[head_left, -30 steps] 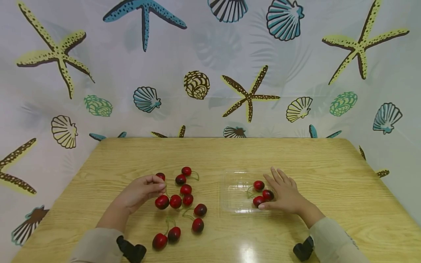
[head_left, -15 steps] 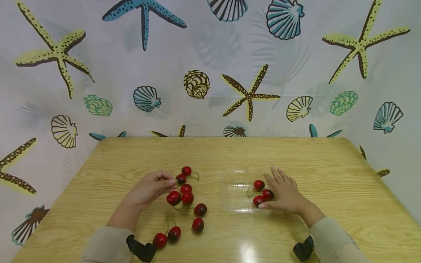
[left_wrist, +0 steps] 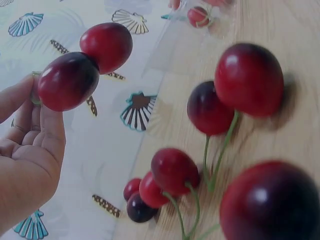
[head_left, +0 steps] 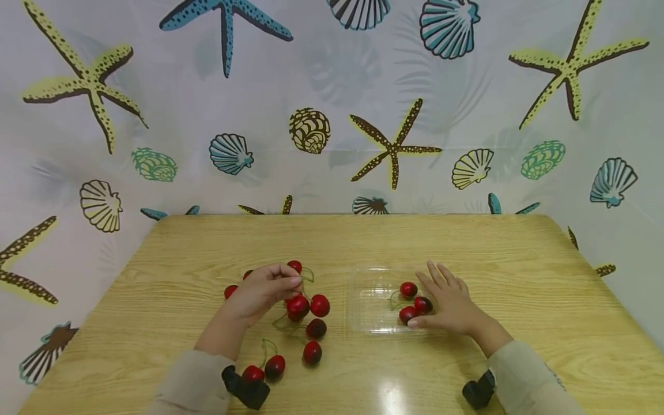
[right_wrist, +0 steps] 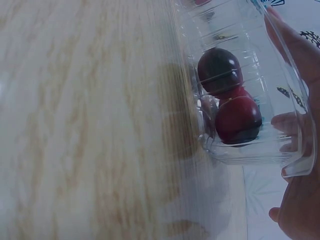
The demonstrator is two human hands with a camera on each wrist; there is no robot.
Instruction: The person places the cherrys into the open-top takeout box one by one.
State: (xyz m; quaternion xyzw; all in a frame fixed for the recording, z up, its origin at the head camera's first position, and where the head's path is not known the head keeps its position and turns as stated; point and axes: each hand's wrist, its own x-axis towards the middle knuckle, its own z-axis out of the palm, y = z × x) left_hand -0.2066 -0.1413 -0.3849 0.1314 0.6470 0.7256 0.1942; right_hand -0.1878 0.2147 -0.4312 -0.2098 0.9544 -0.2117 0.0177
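Observation:
My left hand pinches the green stem of a pair of dark red cherries between thumb and fingertips. The pair hangs above the table, left of the clear plastic container. My right hand rests against the container's right side, its fingers spread along the rim. In the right wrist view some of the fingers show through the clear wall. Several cherries lie in the right half of the container, their thin stems pointing left.
Loose cherries lie on the wooden table below and around my left hand, some joined in pairs by their stems. Another pair is near my left wrist. A curtain printed with shells and starfish hangs behind the table.
My left hand has moved right with the cherry pair, toward the container, passing over the loose cherries. The right hand and the container have stayed in place.

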